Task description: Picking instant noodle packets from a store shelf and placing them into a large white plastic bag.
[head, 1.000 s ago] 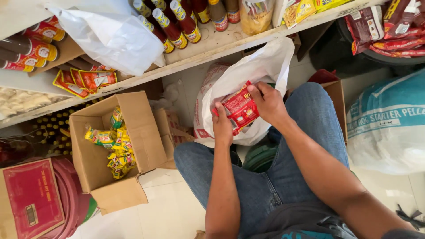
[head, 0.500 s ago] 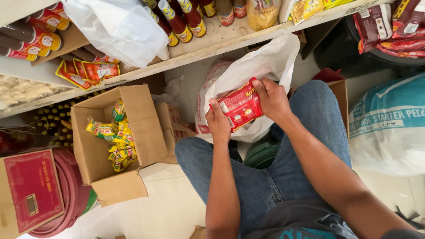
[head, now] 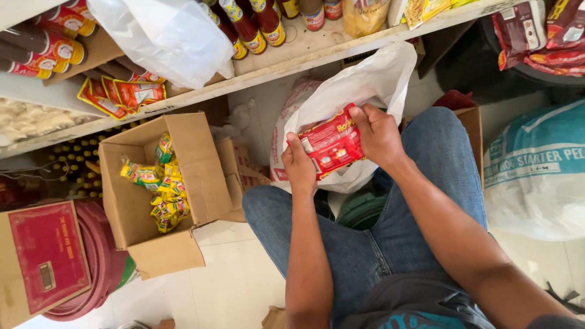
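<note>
Both of my hands grip a stack of red snack packets [head: 331, 146] over my knees. My left hand [head: 300, 168] clasps the stack's lower left end, and my right hand [head: 376, 135] holds its upper right end. Behind the packets, a white plastic bag [head: 359, 85] stands open between my legs and the shelf. I am seated or crouched in blue jeans [head: 390, 244] on a pale tiled floor.
An open cardboard box [head: 201, 164] with yellow-green sachets [head: 163, 192] sits at left. A wooden shelf [head: 292, 58] above carries sauce bottles [head: 250, 24], red packets and another white bag [head: 164, 36]. A red box [head: 42, 256], round red basins and a large pale sack [head: 536, 170] flank me.
The view has drifted slightly; my hands keep hold of the red packets and have shifted a little lower and to the right in view.
</note>
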